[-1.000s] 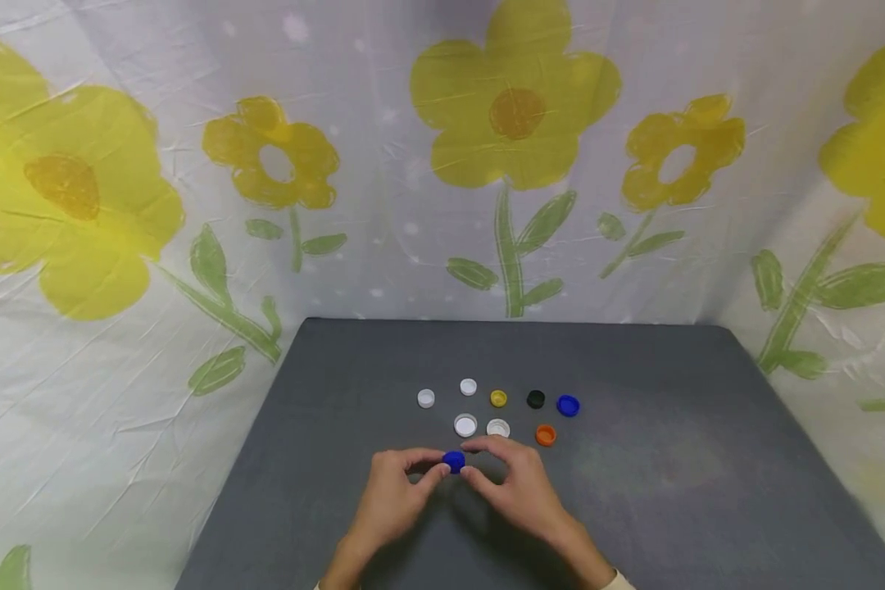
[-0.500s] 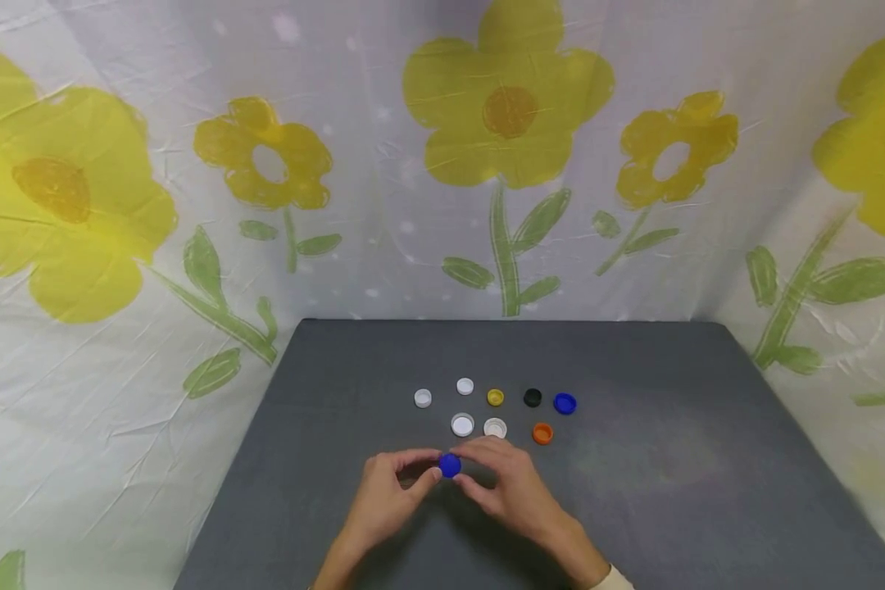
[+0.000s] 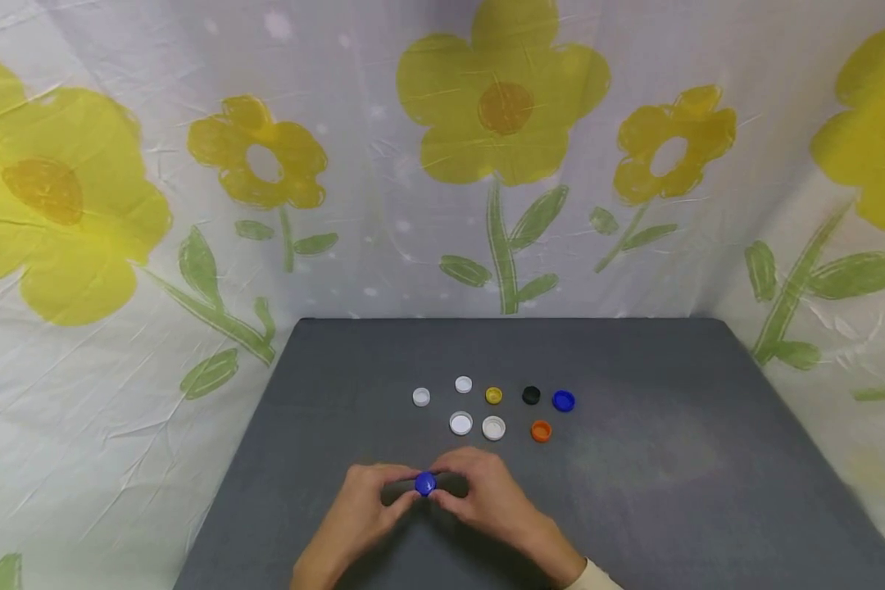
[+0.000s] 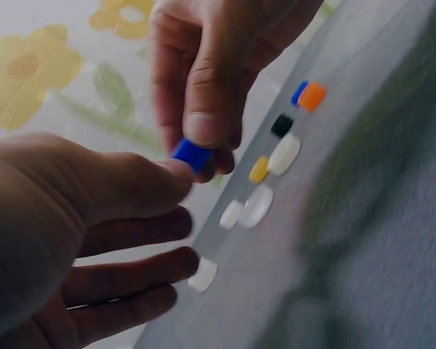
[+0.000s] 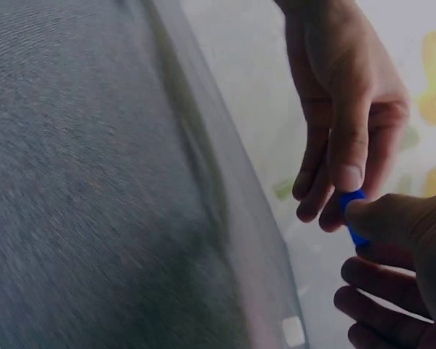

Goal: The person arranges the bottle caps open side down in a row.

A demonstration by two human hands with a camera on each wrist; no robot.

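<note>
Blue cap (image 3: 425,483), small, round, one; held between two bare hands, apparently clear of the dark grey table (image 3: 634,492).

Head view: left hand (image 3: 357,504) and right hand (image 3: 487,496) meet at the cap from opposite sides, thumb and forefinger of each curved to its edge in a pinch. Beyond them on the table: four white caps (image 3: 460,423), one yellow cap (image 3: 493,396), one black cap (image 3: 531,395), one orange cap (image 3: 541,431), one second blue cap (image 3: 564,401). Handling: a smooth, small piece, likely to skid if squeezed unevenly; equal, light pressure serves best.

Left wrist view: left thumb presses the near end of the cap, right thumb the far end. Lower left fingers extend loosely, off the piece (good practice, as they would only crowd it). Left forefinger hidden behind the thumb.

Right wrist view: right thumb covers much of the cap; spare right fingers lie apart from it. Which face is hollow, cannot tell. Advisable: release one pinch only when the other sits firm.
</note>
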